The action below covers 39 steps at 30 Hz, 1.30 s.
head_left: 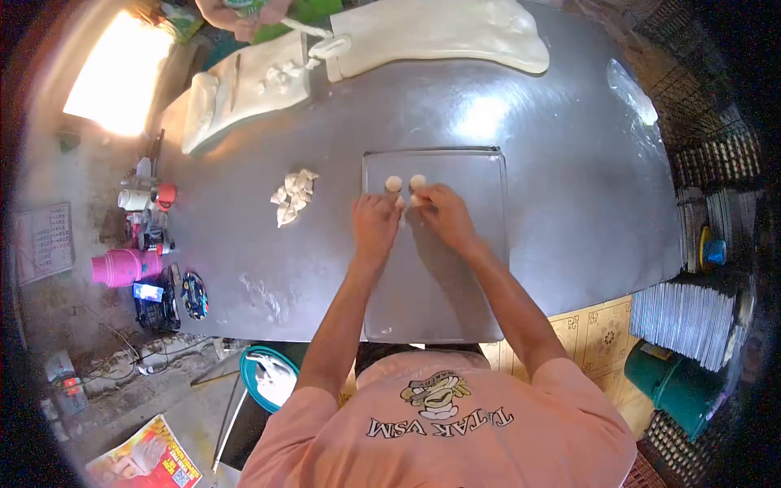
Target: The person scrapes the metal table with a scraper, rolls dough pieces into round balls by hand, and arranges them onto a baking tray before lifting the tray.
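My left hand [376, 221] is over a metal baking tray [439, 301], its fingers closed on a small piece of dough [399, 202]. Beside it, my right hand [443, 213] has its fingers bent around another small dough piece [417, 200], mostly hidden beneath them. Just beyond my fingertips, two round dough balls [394, 183] sit side by side near the tray's far end. A small heap of cut dough pieces [294, 195] lies on the table to the left of the tray.
Large dough sheets [439, 37] lie along the far side of the table [569, 203], where another person's hands [244, 20] are at work. A clear plastic item [630, 91] rests at the right edge. Stacked trays [683, 321] stand lower right; a pink jug [126, 267] is at left.
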Tool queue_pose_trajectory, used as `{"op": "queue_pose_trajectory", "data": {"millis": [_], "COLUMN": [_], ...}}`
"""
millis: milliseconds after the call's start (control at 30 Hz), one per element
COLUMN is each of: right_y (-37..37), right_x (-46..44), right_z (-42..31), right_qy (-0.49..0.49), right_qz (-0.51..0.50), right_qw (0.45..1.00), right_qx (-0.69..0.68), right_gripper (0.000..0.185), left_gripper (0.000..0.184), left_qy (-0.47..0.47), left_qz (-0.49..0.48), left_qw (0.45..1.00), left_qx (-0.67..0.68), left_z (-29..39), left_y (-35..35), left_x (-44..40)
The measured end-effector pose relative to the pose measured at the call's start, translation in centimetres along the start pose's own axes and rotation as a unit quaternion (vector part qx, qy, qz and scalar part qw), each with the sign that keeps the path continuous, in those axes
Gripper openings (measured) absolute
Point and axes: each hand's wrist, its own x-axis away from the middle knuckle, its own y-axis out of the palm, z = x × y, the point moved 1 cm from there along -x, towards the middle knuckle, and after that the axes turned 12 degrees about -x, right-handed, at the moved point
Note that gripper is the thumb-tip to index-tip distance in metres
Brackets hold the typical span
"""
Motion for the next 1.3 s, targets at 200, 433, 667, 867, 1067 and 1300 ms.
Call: {"op": "queue_pose_trajectory", "data": {"millis": [200, 433, 667, 867, 1067, 1300], "right_y": [-0.2, 5.6, 19.6, 29.4, 25.4, 28.0], "right_x": [0.1, 2.6, -1.2, -8.8, -3.3, 1.6], "right_z": [-0.9, -4.1, -6.1, 0.8, -3.7, -3.8], "right_qy": [-0.044, -0.034, 0.073, -0.094, 0.016, -0.03], "right_qz": [0.055, 0.057, -0.102, -0.102, -0.11, -0.01], "right_qw": [0.996, 0.997, 0.988, 0.987, 0.981, 0.917], "right_qx": [0.046, 0.041, -0.09, 0.079, 0.158, 0.397], "right_gripper": [0.026, 0.023, 0.022, 0.018, 0.026, 0.016], "left_gripper": [0.023, 0.025, 0.025, 0.013, 0.022, 0.031], "left_qy": [0.04, -0.321, -0.325, -0.155, -0.153, -0.07], "left_qz": [0.145, 0.192, 0.149, 0.106, 0.05, 0.089], "left_qw": [0.988, 0.922, 0.923, 0.981, 0.987, 0.946], "left_qx": [-0.033, 0.102, 0.143, 0.044, 0.019, -0.302], "left_z": [-2.0, -26.0, -24.9, -27.3, -30.2, -28.1], "left_y": [-2.1, 1.9, -5.9, -1.7, -2.6, -6.2], "left_x": [0.1, 1.8, 6.2, 12.0, 14.3, 13.4]}}
